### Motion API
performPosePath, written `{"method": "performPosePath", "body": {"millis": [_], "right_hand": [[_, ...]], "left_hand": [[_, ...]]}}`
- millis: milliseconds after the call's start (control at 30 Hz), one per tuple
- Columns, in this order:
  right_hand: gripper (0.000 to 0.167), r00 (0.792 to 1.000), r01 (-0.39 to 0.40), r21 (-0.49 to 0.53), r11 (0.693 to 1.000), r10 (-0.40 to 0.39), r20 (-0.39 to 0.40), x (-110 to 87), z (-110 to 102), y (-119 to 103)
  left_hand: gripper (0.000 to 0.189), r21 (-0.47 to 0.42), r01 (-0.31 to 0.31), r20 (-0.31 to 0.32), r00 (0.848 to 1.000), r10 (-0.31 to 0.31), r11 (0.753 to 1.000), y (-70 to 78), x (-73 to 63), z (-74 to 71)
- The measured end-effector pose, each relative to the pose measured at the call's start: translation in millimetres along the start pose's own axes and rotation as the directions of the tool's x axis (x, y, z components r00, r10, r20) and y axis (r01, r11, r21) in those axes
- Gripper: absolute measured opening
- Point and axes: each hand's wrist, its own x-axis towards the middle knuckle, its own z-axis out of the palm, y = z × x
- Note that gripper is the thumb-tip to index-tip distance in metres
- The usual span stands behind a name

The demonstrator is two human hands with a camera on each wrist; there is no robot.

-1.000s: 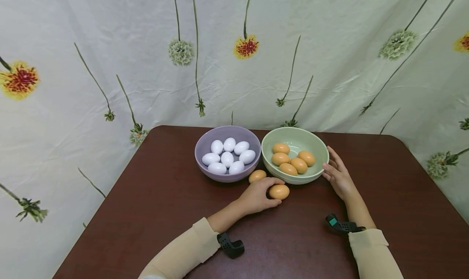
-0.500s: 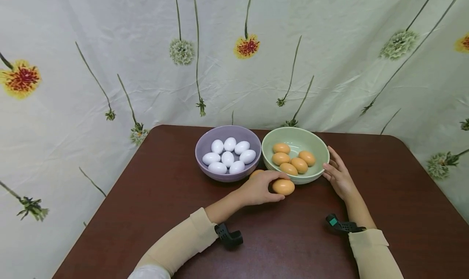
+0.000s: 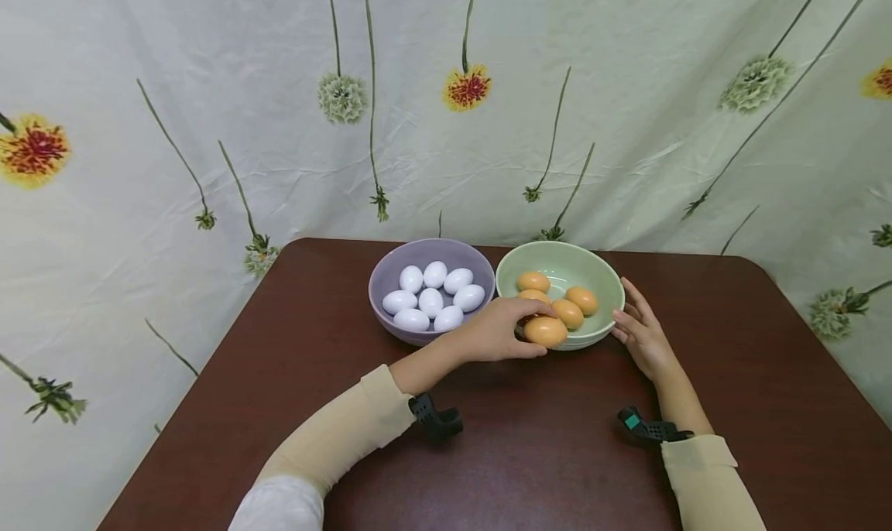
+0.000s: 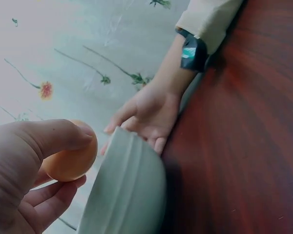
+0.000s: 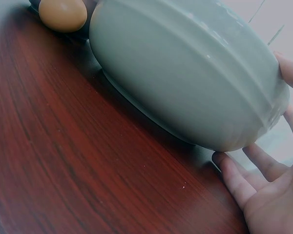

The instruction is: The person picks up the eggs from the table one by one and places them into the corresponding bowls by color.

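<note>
My left hand point(image 3: 500, 330) pinches a brown egg point(image 3: 546, 333) between thumb and fingers, at the near rim of the green bowl point(image 3: 594, 274). In the left wrist view the pinched egg point(image 4: 74, 158) appears beside the bowl's rim. Several brown eggs point(image 3: 581, 300) lie inside that bowl. My right hand point(image 3: 648, 341) touches its right side, with the thumb at the rim and the fingers spread along the outer wall, as the right wrist view shows. Another brown egg point(image 5: 63, 13) sits on the table beside the bowl; my left hand hides it in the head view.
A purple bowl point(image 3: 382, 282) with several white eggs point(image 3: 430, 303) stands just left of the green bowl. Both are near the far edge of the dark brown table point(image 3: 543, 453). Behind the table hangs a pale cloth point(image 3: 279, 66) with printed flowers.
My left hand has lifted the brown egg from the table in front of the bowls and carried it up and away to the green bowl's near rim. The right hand has stayed in place.
</note>
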Motion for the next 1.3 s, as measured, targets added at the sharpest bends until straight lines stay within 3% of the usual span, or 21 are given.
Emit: {"method": "performPosePath", "body": {"millis": [233, 567, 1300], "right_hand": [[0.069, 1.000, 0.000, 0.012, 1.000, 0.000, -0.002, 0.3, 0, -1], [0.068, 1.000, 0.006, 0.017, 1.000, -0.006, 0.004, 0.1, -1, 0], [0.068, 1.000, -0.001, 0.018, 1.000, 0.001, 0.001, 0.0, 0, -1]], "left_hand": [[0.046, -0.054, 0.058, -0.020, 0.998, -0.059, 0.997, -4.9, 11.6, -7.9], [0.047, -0.062, 0.119, 0.004, 0.993, -0.119, 0.991, -9.9, 20.2, -6.9], [0.048, 0.053, 0.234, 0.037, 0.971, -0.236, 0.971, -29.1, 47.8, 3.1]]}}
